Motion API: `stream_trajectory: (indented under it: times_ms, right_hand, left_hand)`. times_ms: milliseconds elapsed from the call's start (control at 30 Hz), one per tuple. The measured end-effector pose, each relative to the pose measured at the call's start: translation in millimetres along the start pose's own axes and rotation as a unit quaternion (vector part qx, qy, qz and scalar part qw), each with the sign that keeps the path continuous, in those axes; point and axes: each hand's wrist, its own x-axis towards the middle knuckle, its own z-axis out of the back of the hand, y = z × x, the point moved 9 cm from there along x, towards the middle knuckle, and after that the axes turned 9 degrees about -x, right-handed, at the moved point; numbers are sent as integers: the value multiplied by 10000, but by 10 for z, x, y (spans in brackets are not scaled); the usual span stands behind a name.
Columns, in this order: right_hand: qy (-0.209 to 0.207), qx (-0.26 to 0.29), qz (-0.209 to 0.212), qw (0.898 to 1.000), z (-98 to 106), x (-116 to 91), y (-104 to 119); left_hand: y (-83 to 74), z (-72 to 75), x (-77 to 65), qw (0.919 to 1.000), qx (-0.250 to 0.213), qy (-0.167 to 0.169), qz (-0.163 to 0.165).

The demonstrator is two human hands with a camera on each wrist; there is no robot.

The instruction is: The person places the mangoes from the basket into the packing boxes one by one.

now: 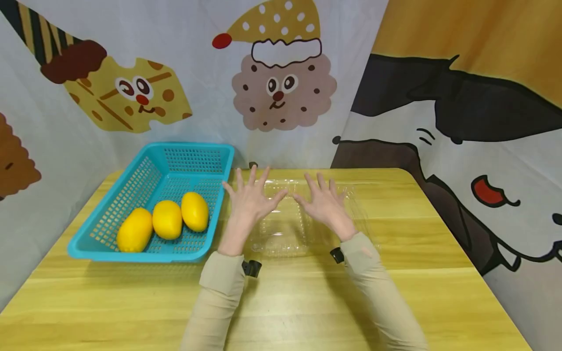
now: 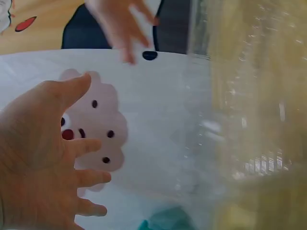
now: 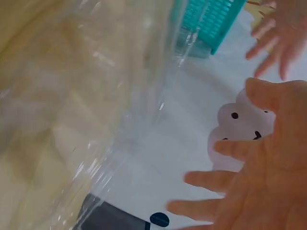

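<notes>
Both hands are held above a clear plastic clamshell box (image 1: 283,234), fingers spread and straight, gripping nothing. My left hand (image 1: 250,200) is over the box's left part, close to the basket's right rim. Over its right part is my right hand (image 1: 324,204), thumb pointing toward the other thumb. In the left wrist view the box (image 2: 249,120) appears beside the left hand (image 2: 43,153), apart from it. The right wrist view likewise shows a gap between the right hand (image 3: 268,172) and the clear plastic (image 3: 72,105). The box looks unfolded, with its contents see-through to the table.
A blue plastic basket (image 1: 83,246) stands on the left of the wooden table (image 1: 285,312). Three smooth yellow oval fruits (image 1: 167,219) lie at its near end. Behind the table hangs a cloth printed with cartoons (image 1: 285,97).
</notes>
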Motion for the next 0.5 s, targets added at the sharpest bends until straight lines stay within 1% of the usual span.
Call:
stream_trajectory:
  times_ms: [67, 133, 233, 300, 400, 500]
  right_hand:
    - [229, -63, 7, 9997, -46, -17, -39]
    - [449, -183, 28, 9988, -96, -40, -81]
    - [715, -374, 103, 9967, -178, -73, -134]
    - [831, -473, 183, 9952, -228, -94, -150]
    - [899, -486, 302, 9943, -293, -110, -151]
    - [836, -431, 395, 9948, -326, -120, -125]
  left_hand:
    - [-57, 67, 5, 9999, -60, -61, -65]
    - [-132, 169, 8, 9997, -127, -156, -144]
    - [-258, 375, -2, 9989, -218, -317, -281]
    - [-336, 532, -21, 9985, -233, -338, -356]
    - [-402, 742, -49, 9990, -251, -144, -335]
    - [-381, 898, -58, 9993, -181, 244, -233]
